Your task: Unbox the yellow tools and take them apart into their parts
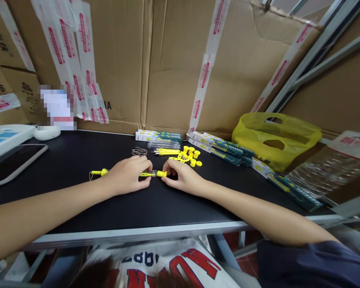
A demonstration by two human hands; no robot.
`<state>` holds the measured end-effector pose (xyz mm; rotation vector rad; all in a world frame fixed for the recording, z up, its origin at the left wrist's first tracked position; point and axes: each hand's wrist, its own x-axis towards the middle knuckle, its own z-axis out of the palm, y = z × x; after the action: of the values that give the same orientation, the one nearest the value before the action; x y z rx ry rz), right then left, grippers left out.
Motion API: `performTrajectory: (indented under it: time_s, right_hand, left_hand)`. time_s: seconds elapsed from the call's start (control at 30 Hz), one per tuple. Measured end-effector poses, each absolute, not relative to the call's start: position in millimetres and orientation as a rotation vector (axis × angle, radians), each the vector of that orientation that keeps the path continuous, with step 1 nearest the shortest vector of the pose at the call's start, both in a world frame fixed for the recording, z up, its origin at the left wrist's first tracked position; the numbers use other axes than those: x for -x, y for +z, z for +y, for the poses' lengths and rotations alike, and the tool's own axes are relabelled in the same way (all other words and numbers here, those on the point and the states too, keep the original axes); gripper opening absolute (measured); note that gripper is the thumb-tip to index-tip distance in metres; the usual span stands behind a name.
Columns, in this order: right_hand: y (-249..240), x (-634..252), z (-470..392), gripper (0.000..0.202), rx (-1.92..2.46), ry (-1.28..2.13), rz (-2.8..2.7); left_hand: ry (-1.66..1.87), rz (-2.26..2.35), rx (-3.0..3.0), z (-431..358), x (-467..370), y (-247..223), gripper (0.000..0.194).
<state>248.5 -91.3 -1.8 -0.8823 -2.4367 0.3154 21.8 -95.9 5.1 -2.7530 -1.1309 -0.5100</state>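
Note:
A slim yellow tool with a clear tube [152,173] lies sideways above the black table, a bent metal wire at its left end. My left hand [129,174] is closed round its tube, hiding part of the middle. At the right end, my right hand [181,176] pinches the yellow cap [161,174] between thumb and fingers. Just behind the hands are loose yellow caps [196,154], yellow rods [167,152], clear tubes [164,144] and a bundle of metal hooks [139,151].
Printed packages [219,148] lie along the back and right of the black table [138,212]. A yellow plastic bag [276,140] and a clear bottle pack [321,170] stand at the right. A phone [15,164] and white case [47,133] are at the left. Cardboard rises behind.

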Motion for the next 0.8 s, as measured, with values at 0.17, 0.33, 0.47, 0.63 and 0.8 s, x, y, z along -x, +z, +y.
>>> performTrajectory:
  time_s: [0.17,0.33,0.47,0.63,0.8]
  right_hand:
    - [29.2,-287.0,-71.8,0.015,1.03,0.235,-2.24]
    - [65.3,-358.6,-42.0,0.023,1.52,-0.013,-2.149]
    - [62.7,-382.3,-26.4,0.02,1.736,-0.027,-2.267]
    - [51.5,-371.7,-23.6,0.019,1.748,-0.018,-2.389]
    - [45.0,-367.5,-20.1,0.014,1.686,0.039,-2.374]
  left_hand:
    - [-0.518,-1.141,2.753,-95.5,-21.2,5.4,0.011]
    - [-0.533,-1.082,2.815,-95.3,-20.5,5.1,0.016]
    - [-0.516,-1.022,2.845,-94.7,-18.9,4.7,0.026]
    - [-0.528,-1.047,2.813,-93.5,-18.5,4.9,0.032]
    - [-0.528,-1.1,2.802,-94.8,-20.0,7.5,0.028]
